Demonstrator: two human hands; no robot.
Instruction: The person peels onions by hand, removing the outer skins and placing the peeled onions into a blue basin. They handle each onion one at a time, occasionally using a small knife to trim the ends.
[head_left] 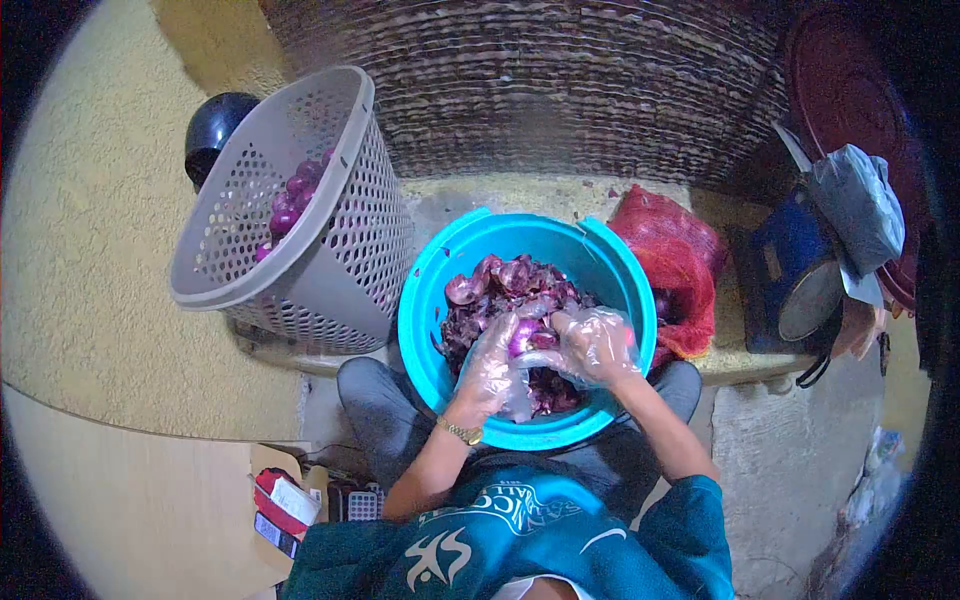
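Observation:
Both my hands wear clear plastic gloves and work above a turquoise tub between my knees. My left hand is closed around a purple onion, which shows shiny bare flesh. Close against the onion's other side, my right hand has its fingers curled in. A small reddish-orange spot shows at the outer edge of that hand; what it belongs to is hidden. Below the hands, dark red onion skins fill the tub's bottom, with larger onion pieces among them.
A grey perforated basket holding several peeled onions tilts at the left. A red mesh sack lies right of the tub. Farther right are a blue container and a grey plastic bag. A phone rests at lower left.

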